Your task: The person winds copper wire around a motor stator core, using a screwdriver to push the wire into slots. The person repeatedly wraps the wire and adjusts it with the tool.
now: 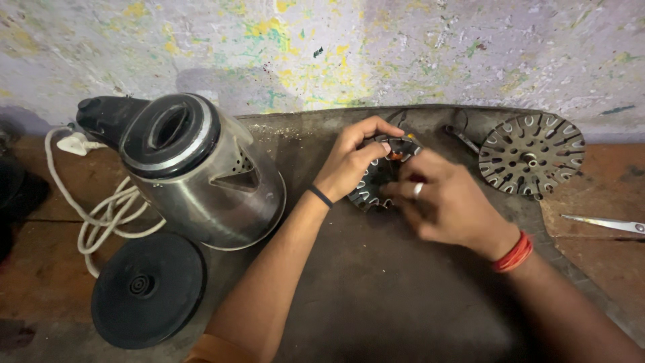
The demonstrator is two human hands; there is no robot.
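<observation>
- Dark worn work mat (376, 296), spread over the middle of a reddish-brown bench top (40, 269); its far edge meets the paint-flecked wall (336, 47).
- Stainless-steel electric kettle with black lid and black handle (201, 181), lying tilted at the mat's left edge, lid turned toward the camera.
- Round black plastic kettle base (148, 290), flat on the bench near the near-left corner, just beside the kettle.
- White power cord (101, 215), looped on the bench at the left, behind base and kettle.
- Round slotted grey metal disc (531, 156), flat at the far-right corner of the mat, well apart from the hands.
- Left hand (349, 161), black band at the wrist, fingers curled over the far rim of a small dark slotted round part (371, 191) at the mat's far-middle, holding it.
- Right hand (447, 202), ring on one finger, red thread at the wrist, fingers bent narrow against the same part; blurred, so I cannot tell whether it grips.
- Metal scissors (608, 223), on the bench at the right edge.
</observation>
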